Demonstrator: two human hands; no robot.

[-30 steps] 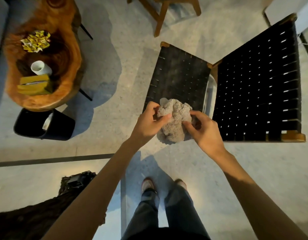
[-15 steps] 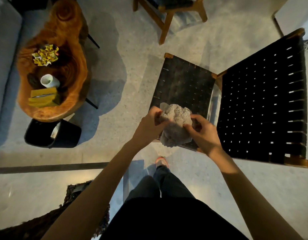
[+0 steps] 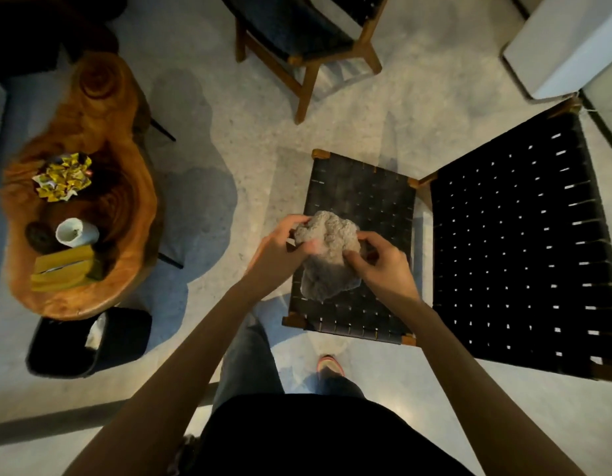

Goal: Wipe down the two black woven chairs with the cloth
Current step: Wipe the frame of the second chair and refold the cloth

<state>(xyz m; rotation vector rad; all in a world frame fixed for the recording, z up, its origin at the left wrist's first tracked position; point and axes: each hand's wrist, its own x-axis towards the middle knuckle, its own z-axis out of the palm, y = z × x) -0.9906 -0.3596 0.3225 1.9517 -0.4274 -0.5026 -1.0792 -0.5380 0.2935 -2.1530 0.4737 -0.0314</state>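
Pale stone floor fills the frame, with a wooden desk at left. At centre, a grey cloth is held bunched above the woven seat of the near chair, pinched by the left hand and right hand, seemingly being gathered into a pad before wiping. A second chair is seen at top

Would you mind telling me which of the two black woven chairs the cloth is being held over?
The nearer chair, whose seat lies directly beneath both hands and the cloth; the other chair stands apart at the top.
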